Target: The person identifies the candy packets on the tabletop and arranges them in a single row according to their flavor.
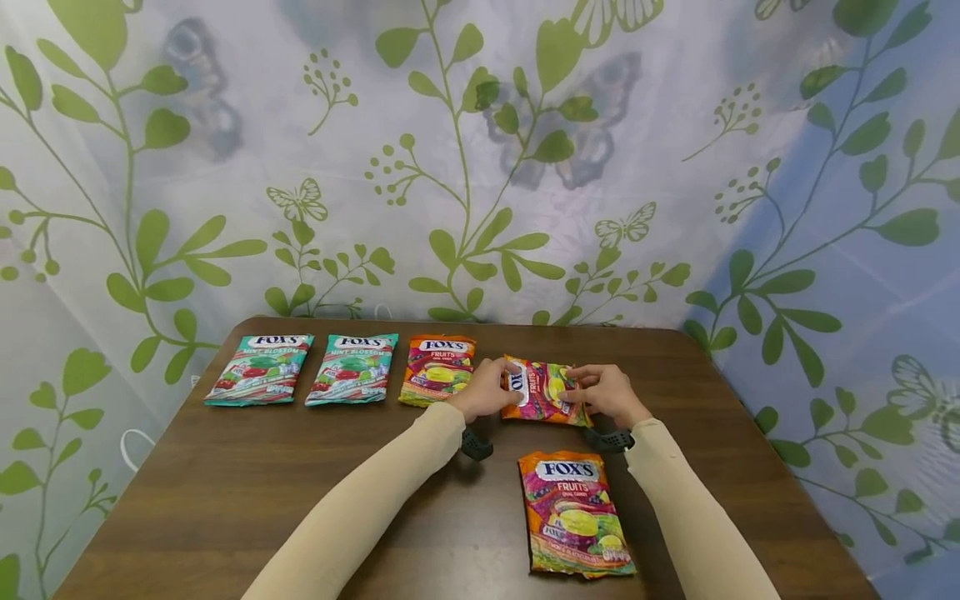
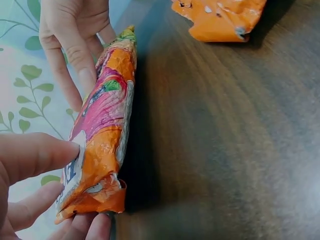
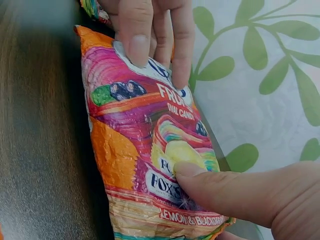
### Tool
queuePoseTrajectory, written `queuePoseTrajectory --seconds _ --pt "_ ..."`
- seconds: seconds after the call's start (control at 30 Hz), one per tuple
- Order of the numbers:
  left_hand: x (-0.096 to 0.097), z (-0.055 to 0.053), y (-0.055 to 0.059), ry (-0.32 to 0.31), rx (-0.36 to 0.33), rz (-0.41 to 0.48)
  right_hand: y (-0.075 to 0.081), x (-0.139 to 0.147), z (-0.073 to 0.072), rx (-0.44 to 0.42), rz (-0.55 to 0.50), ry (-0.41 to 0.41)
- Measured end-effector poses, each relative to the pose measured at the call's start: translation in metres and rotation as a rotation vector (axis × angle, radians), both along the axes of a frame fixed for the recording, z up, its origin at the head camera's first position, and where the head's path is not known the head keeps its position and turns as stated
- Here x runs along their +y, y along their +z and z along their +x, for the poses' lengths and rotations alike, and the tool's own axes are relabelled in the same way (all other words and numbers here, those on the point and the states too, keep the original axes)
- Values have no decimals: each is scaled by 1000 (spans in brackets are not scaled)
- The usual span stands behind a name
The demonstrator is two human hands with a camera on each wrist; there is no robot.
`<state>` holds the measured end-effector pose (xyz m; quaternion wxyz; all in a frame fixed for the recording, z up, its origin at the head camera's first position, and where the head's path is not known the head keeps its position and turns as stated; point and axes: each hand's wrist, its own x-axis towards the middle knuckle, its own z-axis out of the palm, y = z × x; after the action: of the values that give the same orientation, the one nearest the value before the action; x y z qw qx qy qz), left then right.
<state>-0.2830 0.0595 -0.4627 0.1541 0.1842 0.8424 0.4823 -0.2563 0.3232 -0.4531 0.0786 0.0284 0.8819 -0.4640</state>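
An orange and pink bag of Fox's Fruits candy (image 1: 536,385) is held sideways between both hands over the table. My left hand (image 1: 486,392) grips its logo end, thumb on the front and fingers curled under the end seal in the left wrist view. At the opposite end, my right hand (image 1: 611,395) holds the bag, its thumb (image 3: 220,187) pressing the printed front near the lemon picture. Part of the right fingers is hidden behind the bag. A second Fruits candy bag (image 1: 576,517) lies face up nearer the body, between the forearms.
Along the back left of the brown wooden table (image 1: 315,492) lie two teal Mint Blossom candy bags (image 1: 260,371) and another Fruits candy bag (image 1: 437,367), in a row. The left hand overlaps that Fruits bag's edge. A leaf-patterned curtain (image 1: 465,167) hangs behind the table.
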Motion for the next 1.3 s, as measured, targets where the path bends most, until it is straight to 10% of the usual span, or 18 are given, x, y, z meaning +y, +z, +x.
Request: queuePoseTrajectory --seconds 0.57,0.97,1.3 --pt "4 -19 23 -64 64 -40 12 -14 16 -4 -84 -99" --pt "19 -48 42 -152 268 -293 17 -42 30 -30 -254 -273" --pt "26 -65 46 -198 260 -398 8 -71 39 -12 -386 -403"
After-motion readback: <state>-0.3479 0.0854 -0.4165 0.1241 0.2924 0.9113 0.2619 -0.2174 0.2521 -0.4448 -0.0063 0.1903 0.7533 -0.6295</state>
